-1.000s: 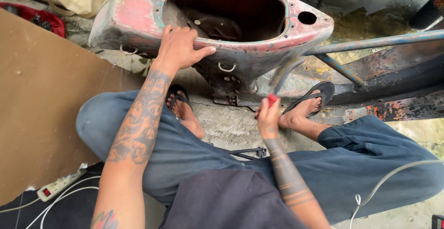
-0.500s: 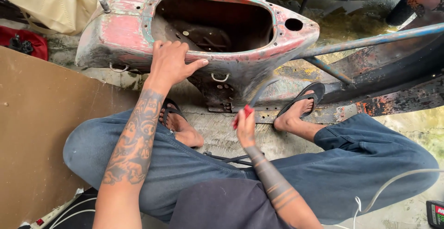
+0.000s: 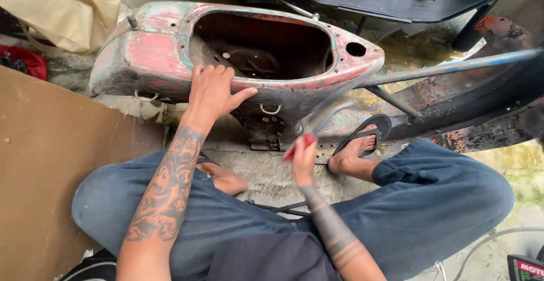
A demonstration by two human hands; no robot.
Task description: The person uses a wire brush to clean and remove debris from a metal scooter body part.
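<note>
Rusted, flaking red and pale-green paint covers most of the scooter body shell (image 3: 170,54) lying across the upper middle of the frame, and I see nothing on it that looks cleaned back to bare metal, so I judge the work on it to be at an early stage. My left hand (image 3: 214,91) lies open and flat on the near rim of the shell, fingers spread, bracing it just left of the dark engine opening (image 3: 263,45). My right hand (image 3: 303,156) is closed around a red-handled tool (image 3: 298,145) in the lower centre of the frame, held just below the shell's underside near the bracket plate (image 3: 266,131); the tool's working end is blurred, so I cannot tell what kind it is or whether it touches the metal. I sit cross-legged on the concrete floor (image 3: 260,173), one sandalled foot (image 3: 357,145) beside the shell. A brown board (image 3: 51,162) fills the left edge.
</note>
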